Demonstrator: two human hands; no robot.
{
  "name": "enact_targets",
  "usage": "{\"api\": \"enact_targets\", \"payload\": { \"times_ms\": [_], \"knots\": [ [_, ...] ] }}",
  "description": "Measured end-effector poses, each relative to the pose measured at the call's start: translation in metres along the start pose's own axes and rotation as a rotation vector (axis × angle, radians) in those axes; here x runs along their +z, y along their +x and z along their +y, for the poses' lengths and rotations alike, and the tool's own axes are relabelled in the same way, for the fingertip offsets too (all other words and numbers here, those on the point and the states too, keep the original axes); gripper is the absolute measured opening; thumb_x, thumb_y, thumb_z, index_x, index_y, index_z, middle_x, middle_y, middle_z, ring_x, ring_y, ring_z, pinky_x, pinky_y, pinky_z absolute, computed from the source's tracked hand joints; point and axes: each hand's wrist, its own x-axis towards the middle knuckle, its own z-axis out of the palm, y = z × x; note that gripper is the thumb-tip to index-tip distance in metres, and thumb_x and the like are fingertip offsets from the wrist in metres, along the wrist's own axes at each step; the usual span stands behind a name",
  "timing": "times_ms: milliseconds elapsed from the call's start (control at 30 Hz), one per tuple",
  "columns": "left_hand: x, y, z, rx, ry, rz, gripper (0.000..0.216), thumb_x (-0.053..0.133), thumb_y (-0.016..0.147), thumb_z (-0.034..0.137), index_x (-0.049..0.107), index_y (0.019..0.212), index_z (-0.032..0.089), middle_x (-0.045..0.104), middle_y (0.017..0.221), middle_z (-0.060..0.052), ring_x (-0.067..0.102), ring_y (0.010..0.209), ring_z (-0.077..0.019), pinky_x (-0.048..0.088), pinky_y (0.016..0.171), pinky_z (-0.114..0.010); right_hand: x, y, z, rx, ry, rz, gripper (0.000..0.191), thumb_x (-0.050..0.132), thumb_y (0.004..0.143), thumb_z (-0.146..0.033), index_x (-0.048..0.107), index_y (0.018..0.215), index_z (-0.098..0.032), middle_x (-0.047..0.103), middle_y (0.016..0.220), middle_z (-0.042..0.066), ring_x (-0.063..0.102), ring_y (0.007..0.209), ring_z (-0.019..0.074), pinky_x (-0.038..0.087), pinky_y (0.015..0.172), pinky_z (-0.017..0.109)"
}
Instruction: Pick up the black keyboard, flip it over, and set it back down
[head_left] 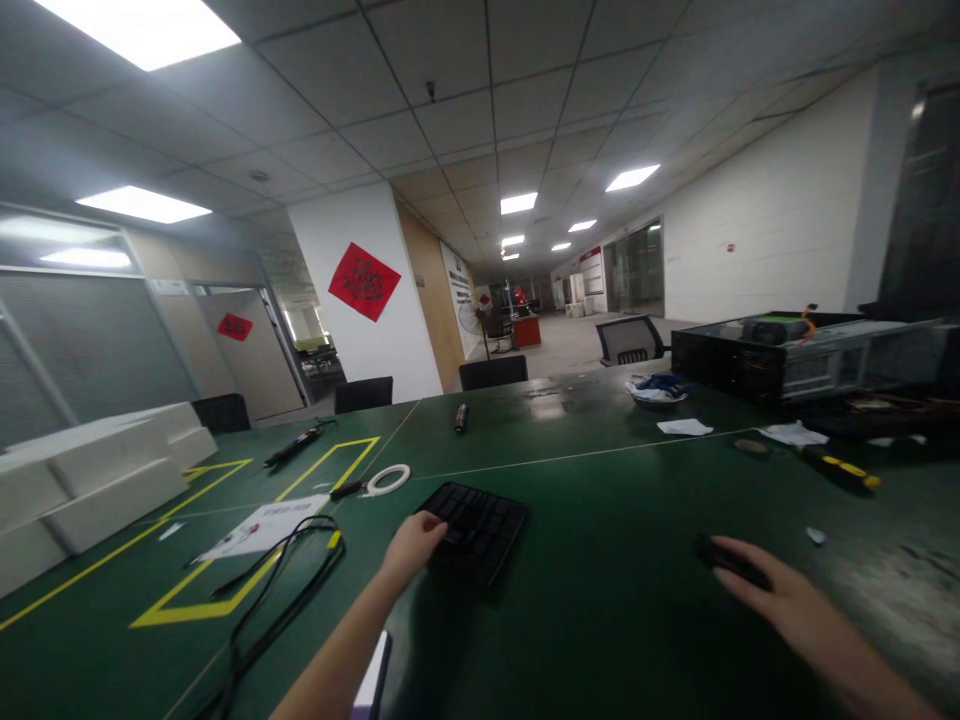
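My left hand [411, 548] rests with curled fingers on the left end of a black keyboard [474, 530] lying on the green table [600, 600]. My right hand [780, 590] lies flat over a black mouse [720, 558] to the right, fingers stretched along its top. Both forearms reach in from the bottom edge. A white card or device [373, 680] shows under my left forearm.
Black cables [277, 590] and a printed sheet [262, 525] lie inside yellow floor-tape markings at left. A white cable coil [388, 480], a black marker [460, 417], a yellow-handled screwdriver [840, 466], paper scraps and an open computer case [802, 355] sit farther back. White foam blocks [90, 480] stand far left.
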Motion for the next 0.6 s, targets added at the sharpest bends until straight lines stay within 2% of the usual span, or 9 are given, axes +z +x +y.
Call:
{"api": "enact_targets", "payload": {
  "times_ms": [67,100,167,233,300,400,500,600],
  "knots": [
    [0.015,0.001,0.011,0.01,0.145,-0.029,0.016,0.064,0.07,0.025,0.062,0.077,0.011,0.062,0.093,-0.011,0.06,0.091,-0.0247,0.044,0.079,-0.033,0.041,-0.017,-0.048,0.013,0.121,-0.185,0.058,0.042,0.076,-0.05,0.04,0.125,-0.02,0.045,0.128,0.013,0.044,0.118,0.0263,0.034,0.1,0.043],
    [0.021,0.003,0.014,0.005,0.211,-0.043,0.019,0.065,0.07,0.025,0.062,0.08,0.01,0.061,0.099,-0.013,0.058,0.094,-0.0257,0.044,0.081,-0.036,0.059,-0.023,-0.063,0.022,0.153,-0.25,0.058,0.04,0.078,-0.047,0.036,0.128,-0.019,0.04,0.132,0.013,0.042,0.119,0.0263,0.034,0.1,0.044],
    [0.026,0.006,0.018,-0.007,0.318,-0.085,0.024,0.061,0.077,0.028,0.06,0.094,0.01,0.058,0.107,-0.011,0.057,0.096,-0.0236,0.045,0.082,-0.04,0.088,-0.033,-0.074,-0.032,0.183,-0.33,0.058,0.043,0.078,-0.041,0.034,0.13,-0.018,0.032,0.135,0.015,0.039,0.121,0.0269,0.035,0.099,0.043],
    [0.027,0.009,0.02,-0.008,0.388,-0.129,0.028,0.055,0.083,0.031,0.055,0.106,0.015,0.057,0.109,-0.007,0.057,0.094,-0.0196,0.047,0.081,-0.04,0.104,-0.037,-0.07,-0.093,0.175,-0.377,0.057,0.047,0.077,-0.037,0.036,0.129,-0.018,0.027,0.137,0.014,0.035,0.123,0.0283,0.035,0.098,0.043],
    [0.025,0.008,0.024,0.006,0.423,-0.142,0.028,0.054,0.084,0.032,0.056,0.106,0.015,0.059,0.107,-0.008,0.058,0.094,-0.0201,0.047,0.08,-0.039,0.108,-0.037,-0.06,-0.109,0.158,-0.4,0.055,0.049,0.076,-0.035,0.038,0.128,-0.022,0.023,0.139,0.012,0.031,0.126,0.0291,0.033,0.099,0.045],
    [0.028,-0.007,0.034,0.063,0.417,-0.114,0.025,0.054,0.081,0.03,0.062,0.092,0.008,0.062,0.098,-0.017,0.058,0.096,-0.0266,0.044,0.082,-0.037,0.106,-0.037,-0.053,-0.109,0.136,-0.401,0.054,0.05,0.076,-0.035,0.039,0.128,-0.026,0.023,0.14,0.009,0.028,0.128,0.0279,0.03,0.102,0.045],
    [0.045,-0.04,0.048,0.187,0.35,-0.1,0.033,0.049,0.082,0.034,0.058,0.102,0.01,0.062,0.104,-0.015,0.057,0.1,-0.0242,0.042,0.085,-0.032,0.106,-0.036,-0.056,-0.16,0.107,-0.386,0.055,0.05,0.076,-0.037,0.041,0.127,-0.021,0.03,0.137,0.011,0.027,0.128,0.0276,0.026,0.105,0.045],
    [0.068,-0.079,0.058,0.338,0.096,-0.162,0.038,0.049,0.08,0.037,0.053,0.111,0.014,0.06,0.109,-0.01,0.055,0.1,-0.0199,0.042,0.086,-0.029,0.109,-0.038,-0.061,-0.264,0.11,-0.335,0.051,0.048,0.077,-0.035,0.045,0.124,-0.016,0.04,0.131,0.013,0.028,0.128,0.0273,0.026,0.106,0.043]
  ]
}}
